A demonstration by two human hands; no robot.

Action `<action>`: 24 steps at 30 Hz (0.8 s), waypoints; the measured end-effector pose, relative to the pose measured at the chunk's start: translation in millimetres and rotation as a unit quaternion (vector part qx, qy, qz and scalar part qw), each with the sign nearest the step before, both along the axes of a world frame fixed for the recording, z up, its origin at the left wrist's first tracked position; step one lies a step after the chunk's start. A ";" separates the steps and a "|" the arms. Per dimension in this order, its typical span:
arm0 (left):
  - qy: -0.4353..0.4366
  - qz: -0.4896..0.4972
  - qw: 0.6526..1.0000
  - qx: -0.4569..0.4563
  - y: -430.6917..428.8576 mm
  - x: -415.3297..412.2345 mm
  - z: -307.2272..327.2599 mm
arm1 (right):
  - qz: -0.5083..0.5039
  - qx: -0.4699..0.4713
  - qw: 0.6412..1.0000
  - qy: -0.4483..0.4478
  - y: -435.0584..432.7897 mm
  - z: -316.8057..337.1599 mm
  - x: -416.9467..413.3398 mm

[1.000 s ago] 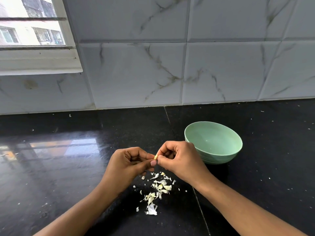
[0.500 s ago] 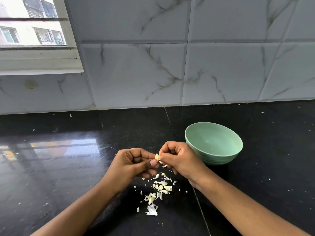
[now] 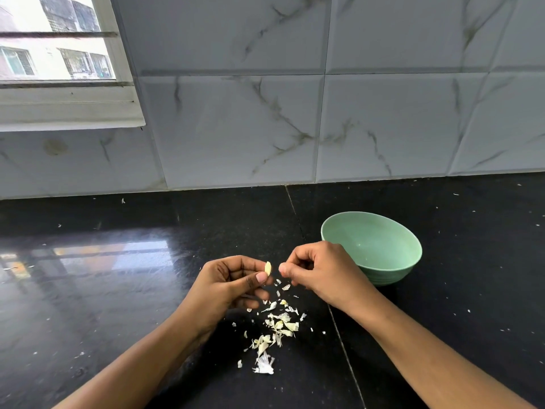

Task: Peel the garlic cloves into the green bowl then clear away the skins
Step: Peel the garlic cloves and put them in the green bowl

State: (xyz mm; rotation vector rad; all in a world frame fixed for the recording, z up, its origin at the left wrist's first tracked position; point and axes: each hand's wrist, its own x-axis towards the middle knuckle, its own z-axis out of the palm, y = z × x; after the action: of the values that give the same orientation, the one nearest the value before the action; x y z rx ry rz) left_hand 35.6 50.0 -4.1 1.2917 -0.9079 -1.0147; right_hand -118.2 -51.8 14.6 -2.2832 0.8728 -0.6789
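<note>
My left hand point(image 3: 228, 286) pinches a pale garlic clove point(image 3: 267, 268) between thumb and forefinger, above the black counter. My right hand point(image 3: 321, 271) hovers just right of the clove with its fingers curled and thumb and forefinger pressed together; I cannot tell whether a scrap of skin sits between them. The green bowl point(image 3: 404, 262) stands right behind my right hand, and the part of its inside that shows looks empty. A scatter of garlic skins point(image 3: 277, 329) lies on the counter below both hands.
The black stone counter point(image 3: 118, 290) runs back to a marble-tiled wall point(image 3: 295, 113). A window point(image 3: 53, 54) sits at the upper left. Tiny skin flecks dot the counter, with a seam running under my right forearm.
My right hand has pulled a little to the right, away from the clove, leaving a gap. More of the clove now shows in my left hand.
</note>
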 end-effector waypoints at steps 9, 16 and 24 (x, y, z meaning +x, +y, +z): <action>-0.008 0.008 1.000 -0.003 1.1 0.5 0.9 | 0.034 -0.032 0.996 -0.077 1.0 -6.9 3.7; -0.034 0.018 0.999 -0.012 1.5 -1.1 0.7 | 0.050 -0.018 0.992 -0.117 2.3 -7.0 3.6; -0.057 0.038 0.996 -0.054 2.1 -0.8 1.2 | 0.050 -0.007 0.988 -0.146 8.3 -7.1 4.6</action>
State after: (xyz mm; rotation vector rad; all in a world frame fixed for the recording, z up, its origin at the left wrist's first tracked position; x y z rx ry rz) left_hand 34.8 52.1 -2.9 1.2936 -0.9793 -0.8274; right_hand -113.6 -43.5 7.5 -2.1512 0.6132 -0.9463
